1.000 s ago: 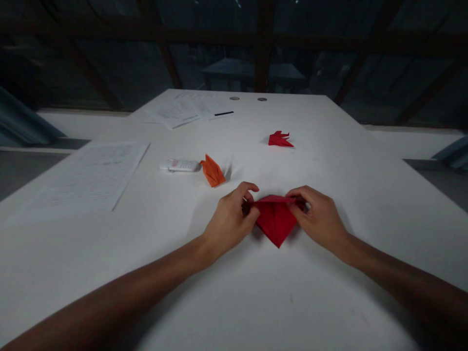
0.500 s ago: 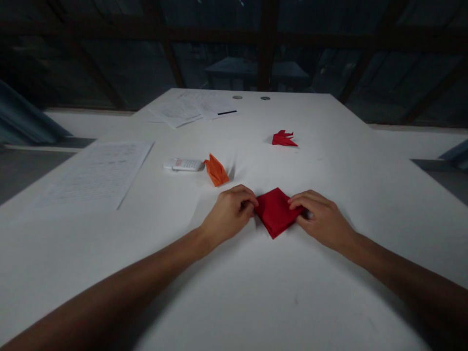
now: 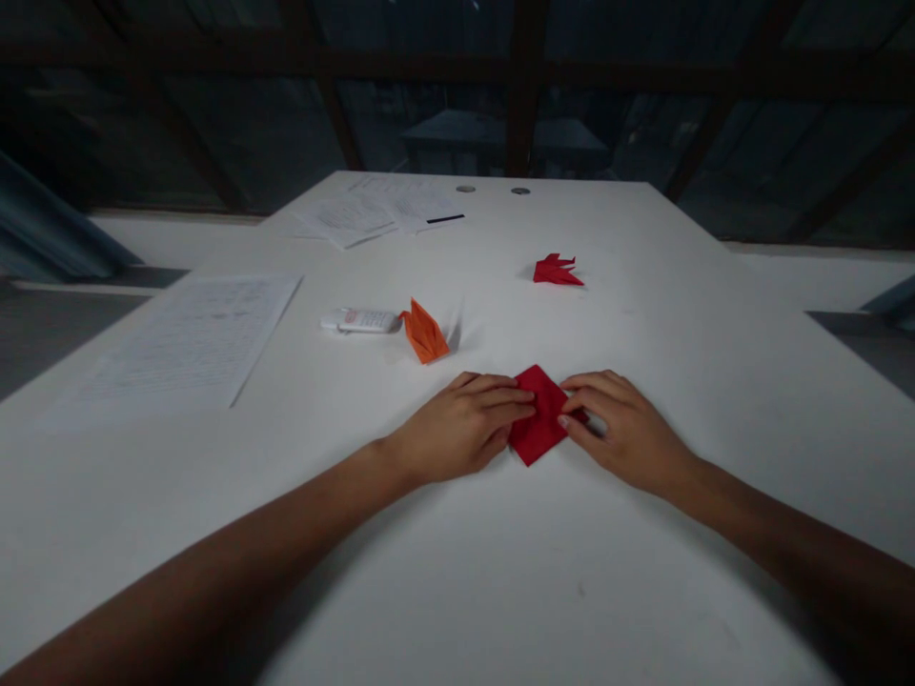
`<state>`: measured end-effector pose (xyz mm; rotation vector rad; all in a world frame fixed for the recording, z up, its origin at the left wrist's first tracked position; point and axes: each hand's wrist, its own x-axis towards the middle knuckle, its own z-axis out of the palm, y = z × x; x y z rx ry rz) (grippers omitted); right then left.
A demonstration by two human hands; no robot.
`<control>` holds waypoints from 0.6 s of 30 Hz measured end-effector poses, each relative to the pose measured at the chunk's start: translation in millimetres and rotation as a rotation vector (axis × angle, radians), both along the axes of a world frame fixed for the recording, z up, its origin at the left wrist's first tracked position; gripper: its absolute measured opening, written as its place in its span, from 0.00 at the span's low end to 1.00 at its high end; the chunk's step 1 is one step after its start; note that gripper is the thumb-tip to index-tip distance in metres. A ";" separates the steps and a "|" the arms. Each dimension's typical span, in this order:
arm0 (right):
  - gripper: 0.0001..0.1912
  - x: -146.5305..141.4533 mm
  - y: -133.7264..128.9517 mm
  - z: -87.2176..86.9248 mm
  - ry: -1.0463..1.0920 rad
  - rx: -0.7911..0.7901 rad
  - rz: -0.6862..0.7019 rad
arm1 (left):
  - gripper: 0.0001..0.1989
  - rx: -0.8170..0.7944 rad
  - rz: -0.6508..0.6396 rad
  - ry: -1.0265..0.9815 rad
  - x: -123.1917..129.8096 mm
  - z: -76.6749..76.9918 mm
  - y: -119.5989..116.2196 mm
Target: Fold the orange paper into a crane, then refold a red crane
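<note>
A folded square of red paper (image 3: 538, 440) lies on the white table, turned so that a corner points towards me. My left hand (image 3: 464, 424) lies flat over its left part, fingers stretched across the paper and covering that corner. At the right corner, my right hand (image 3: 619, 424) has thumb and fingertips closed on the paper's edge; part of that corner is hidden by them. Just beyond my left hand stands an orange paper crane (image 3: 425, 333). Farther back lies a red folded paper bird (image 3: 558, 271).
A white packet with printing (image 3: 361, 321) sits left of the orange crane. Written sheets (image 3: 190, 333) lie at the left, more papers (image 3: 350, 217) at the far left with a dark strip (image 3: 445, 219). Two round discs (image 3: 520, 191) are near the table's far edge.
My left hand has gone from pinching the red paper's left corner to lying flat on it. The right thumb has come up onto the paper's top near the right corner.
</note>
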<state>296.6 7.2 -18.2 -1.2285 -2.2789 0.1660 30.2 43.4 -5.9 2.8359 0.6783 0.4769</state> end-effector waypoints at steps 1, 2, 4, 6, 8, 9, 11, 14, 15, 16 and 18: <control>0.03 0.2 0.8 -1.2 0.010 0.005 -0.026 | 0.17 -0.026 0.010 -0.007 -0.3 0.1 0.0; 0.05 0.5 1.4 -2.0 0.015 0.004 -0.045 | 0.17 -0.048 0.021 -0.014 -0.5 0.3 -0.3; 0.08 1.7 2.4 -2.2 0.011 -0.019 -0.053 | 0.17 -0.076 0.036 -0.027 -0.7 1.1 -1.0; 0.12 3.7 3.2 -0.8 0.010 -0.056 -0.026 | 0.17 -0.094 0.050 -0.033 -0.4 1.9 -1.7; 0.17 6.5 4.1 1.9 0.036 -0.104 0.010 | 0.18 -0.103 0.058 -0.036 0.1 2.4 -1.8; 0.20 8.1 4.7 3.4 0.060 -0.132 0.025 | 0.18 -0.105 0.061 -0.037 0.3 2.6 -1.7; 0.26 10.8 6.2 6.1 0.112 -0.184 0.046 | 0.21 -0.108 0.071 -0.048 0.5 2.7 -1.4; 0.27 13.0 8.8 6.9 0.136 -0.213 0.053 | 0.25 -0.116 0.081 -0.076 -0.1 2.5 -0.9; 0.26 13.1 9.7 6.2 0.132 -0.209 0.051 | 0.26 -0.118 0.079 -0.079 -0.5 2.3 -0.7; 0.24 13.1 10.6 5.0 0.127 -0.203 0.046 | 0.26 -0.118 0.076 -0.077 -0.9 2.3 -0.6; 0.20 12.7 12.1 2.2 0.123 -0.186 0.038 | 0.24 -0.113 0.069 -0.061 -1.6 2.4 -0.5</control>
